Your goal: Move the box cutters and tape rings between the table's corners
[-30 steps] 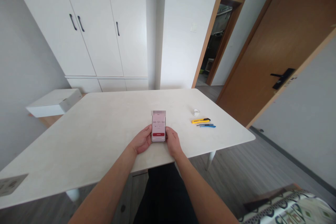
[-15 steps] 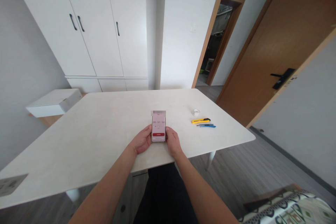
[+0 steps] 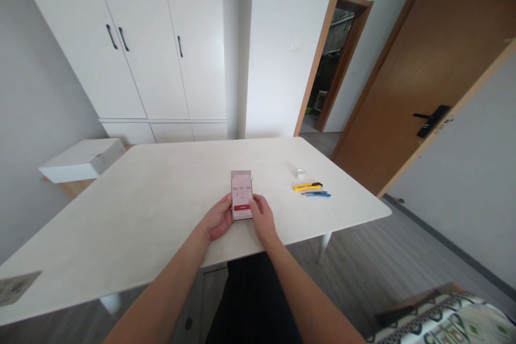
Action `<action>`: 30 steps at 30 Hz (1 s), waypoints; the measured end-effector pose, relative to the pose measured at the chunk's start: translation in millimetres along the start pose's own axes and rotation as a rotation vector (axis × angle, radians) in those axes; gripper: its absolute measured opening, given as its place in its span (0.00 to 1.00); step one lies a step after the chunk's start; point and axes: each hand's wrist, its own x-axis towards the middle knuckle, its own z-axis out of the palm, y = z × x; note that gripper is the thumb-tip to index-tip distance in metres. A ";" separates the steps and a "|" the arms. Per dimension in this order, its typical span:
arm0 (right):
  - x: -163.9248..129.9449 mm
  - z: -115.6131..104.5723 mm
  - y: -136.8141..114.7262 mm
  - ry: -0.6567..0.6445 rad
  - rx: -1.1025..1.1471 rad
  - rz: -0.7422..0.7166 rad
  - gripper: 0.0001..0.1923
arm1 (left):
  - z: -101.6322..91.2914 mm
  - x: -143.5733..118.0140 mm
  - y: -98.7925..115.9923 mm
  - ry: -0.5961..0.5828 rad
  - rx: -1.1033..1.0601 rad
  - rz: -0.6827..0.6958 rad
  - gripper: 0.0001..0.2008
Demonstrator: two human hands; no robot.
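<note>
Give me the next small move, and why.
Probably the right hand should press its thumb on the red button: the thumb's tip lies by the button's right end, while the left hand holds the phone from the other side.

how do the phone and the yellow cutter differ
The rectangular, pink-lit phone is held between the left hand and right hand; the slim yellow cutter lies untouched on the white table. The phone looks broad, the cutter narrow. Both are longer than wide.

Right of the phone [image 3: 242, 197], two cutters [image 3: 308, 186] lie on the table [image 3: 161, 199] before a roll [image 3: 300, 173].
</note>
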 end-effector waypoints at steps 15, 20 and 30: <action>-25.5 -9.8 -27.4 0.235 -0.747 -0.066 0.45 | 54.7 -14.9 -36.6 0.041 -0.048 0.023 0.17; -31.8 -27.7 -29.8 0.271 -0.758 -0.088 0.46 | 73.1 -15.8 -51.8 0.057 -0.058 0.007 0.16; -71.0 -100.0 -22.4 0.390 -0.877 -0.169 0.44 | 93.3 -18.5 -60.1 0.056 0.048 -0.090 0.18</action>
